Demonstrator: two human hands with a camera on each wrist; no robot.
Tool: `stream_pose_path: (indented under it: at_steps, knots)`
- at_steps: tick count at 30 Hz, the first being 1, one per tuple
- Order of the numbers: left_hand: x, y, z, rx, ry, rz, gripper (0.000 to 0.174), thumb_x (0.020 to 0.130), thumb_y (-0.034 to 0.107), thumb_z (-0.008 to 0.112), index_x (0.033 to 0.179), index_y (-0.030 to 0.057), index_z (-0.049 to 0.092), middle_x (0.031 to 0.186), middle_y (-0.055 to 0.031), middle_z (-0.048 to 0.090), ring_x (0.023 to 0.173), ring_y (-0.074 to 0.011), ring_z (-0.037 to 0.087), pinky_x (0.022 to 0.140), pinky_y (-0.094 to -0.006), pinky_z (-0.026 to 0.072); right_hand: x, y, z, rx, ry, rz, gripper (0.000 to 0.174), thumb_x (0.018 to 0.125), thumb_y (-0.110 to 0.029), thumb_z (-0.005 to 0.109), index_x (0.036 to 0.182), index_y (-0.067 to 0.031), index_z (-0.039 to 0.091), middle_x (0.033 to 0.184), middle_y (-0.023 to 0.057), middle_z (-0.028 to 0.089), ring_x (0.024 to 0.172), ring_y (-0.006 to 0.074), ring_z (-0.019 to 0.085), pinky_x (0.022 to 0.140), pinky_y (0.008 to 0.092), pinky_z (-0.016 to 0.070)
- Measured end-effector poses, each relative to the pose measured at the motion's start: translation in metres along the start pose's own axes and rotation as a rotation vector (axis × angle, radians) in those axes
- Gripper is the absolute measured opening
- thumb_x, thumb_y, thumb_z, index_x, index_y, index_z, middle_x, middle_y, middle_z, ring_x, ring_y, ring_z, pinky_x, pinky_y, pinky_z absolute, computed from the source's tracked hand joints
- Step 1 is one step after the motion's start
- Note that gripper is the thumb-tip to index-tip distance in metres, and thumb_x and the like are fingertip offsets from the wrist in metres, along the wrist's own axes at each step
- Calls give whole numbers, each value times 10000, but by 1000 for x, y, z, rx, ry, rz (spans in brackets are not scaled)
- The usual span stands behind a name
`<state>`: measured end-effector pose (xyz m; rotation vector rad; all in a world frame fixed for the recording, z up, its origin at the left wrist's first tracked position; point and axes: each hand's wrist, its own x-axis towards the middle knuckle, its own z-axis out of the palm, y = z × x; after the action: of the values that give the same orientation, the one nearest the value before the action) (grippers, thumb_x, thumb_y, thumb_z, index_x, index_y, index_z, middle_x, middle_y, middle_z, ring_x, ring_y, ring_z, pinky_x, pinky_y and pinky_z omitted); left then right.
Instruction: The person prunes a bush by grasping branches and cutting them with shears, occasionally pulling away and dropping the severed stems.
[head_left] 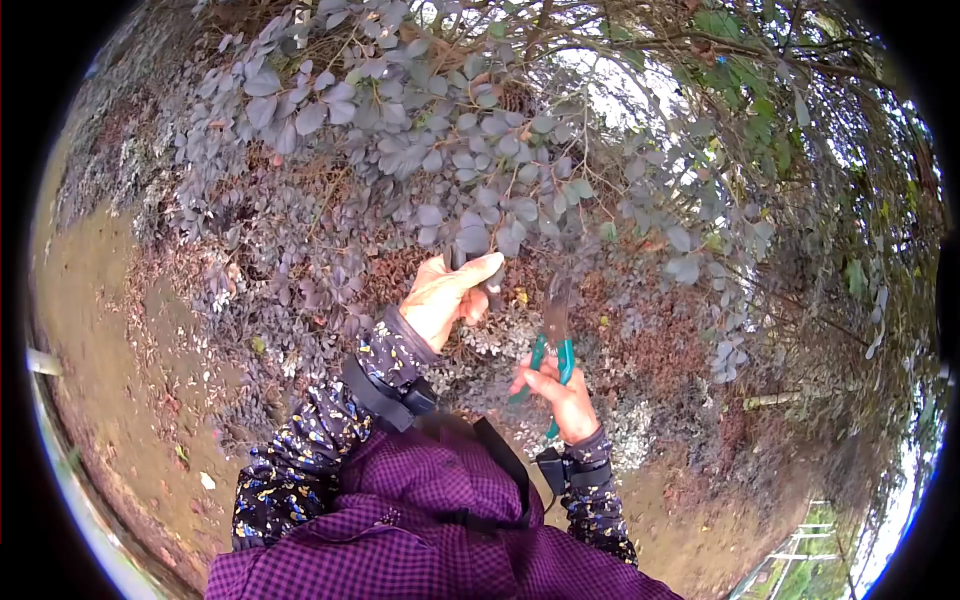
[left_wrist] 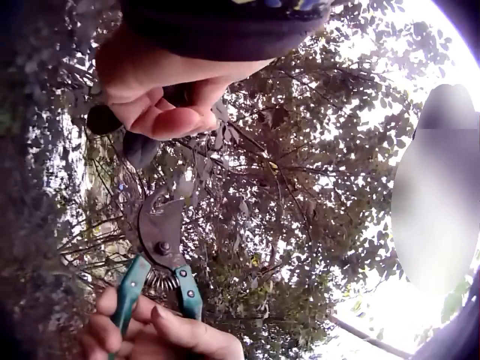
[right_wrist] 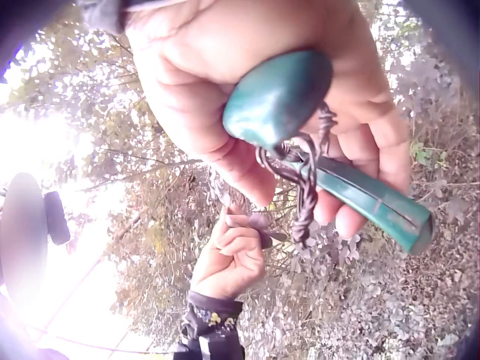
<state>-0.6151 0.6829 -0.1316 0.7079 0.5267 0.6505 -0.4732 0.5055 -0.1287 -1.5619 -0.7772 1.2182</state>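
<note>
Green-handled pruning shears (head_left: 556, 330) are gripped in my right hand (head_left: 565, 398), blades pointing up toward the shrub. In the left wrist view the shears (left_wrist: 161, 232) have their handles spread and their blades parted, with nothing visible between them. My left hand (head_left: 445, 298) pinches dark purple leaves (head_left: 472, 236) at the lower edge of the foliage, thumb against fingers. The right wrist view shows the left hand (right_wrist: 232, 259) beyond the green handles (right_wrist: 277, 97), fingers curled round some leaves. What stem lies inside that pinch is hidden.
Purple-leaved branches (head_left: 310, 110) spread overhead and ahead, with thin twigs reaching to the right. Denser shrub with reddish-brown dry leaves (head_left: 650, 350) fills the area behind both hands. Bare brown ground (head_left: 90, 290) shows at the left. A white fence (head_left: 810, 540) stands far at the lower right.
</note>
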Motion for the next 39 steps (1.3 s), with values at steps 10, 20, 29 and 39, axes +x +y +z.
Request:
stream_pose_path:
  at_steps: [10,20,29,39]
  knots:
    - [-34,13,22,46,-249,239,268,891,188,577,1075,-6,589,796,-33,615,615,-86,513,557,-224,424,53,-36,8,-72,-106,-87,246,846,-164,578,1025,4,561,809,57,628,748,133,584,668,253,416]
    - [-38,-3,22,112,-210,268,256,882,101,574,1112,-10,565,838,-42,597,608,-80,484,564,-224,426,54,-68,7,-65,-166,-257,276,846,-163,597,1053,13,547,829,52,601,790,156,578,741,299,436]
    - [-45,2,21,118,-206,274,246,893,90,549,1119,-2,581,807,-7,577,597,-73,461,546,-218,408,57,-67,12,-158,-210,-294,238,869,-241,591,908,-9,556,730,47,587,702,141,566,684,297,435]
    - [-48,4,4,159,-92,248,193,865,67,566,1038,6,628,798,-22,601,613,-72,516,540,-213,436,55,-58,12,49,-174,-212,208,868,-212,594,867,-8,551,667,35,569,641,140,571,622,294,456]
